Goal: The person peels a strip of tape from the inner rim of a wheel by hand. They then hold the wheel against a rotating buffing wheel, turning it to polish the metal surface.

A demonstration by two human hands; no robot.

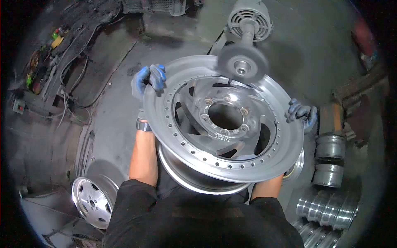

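Note:
A large silver wheel rim (194,156) with a ring of small bolt holes is held up in front of me, its face tilted upward. My left hand (149,79), in a blue and grey glove, has its fingers curled over the rim's upper left edge. On the right edge, my gloved right hand (302,114) grips the lip with bent fingers. A dark round buffing wheel (226,62) overlaps the far top edge of the rim. Its shaft leads back to a grey electric motor (250,18).
A smaller multi-spoke wheel (92,202) stands at lower left. Several shiny metal barrels (328,206) are stacked at lower right. Loose cables (66,99) and coloured items (57,40) lie along the left side. A wooden post (331,118) stands at right.

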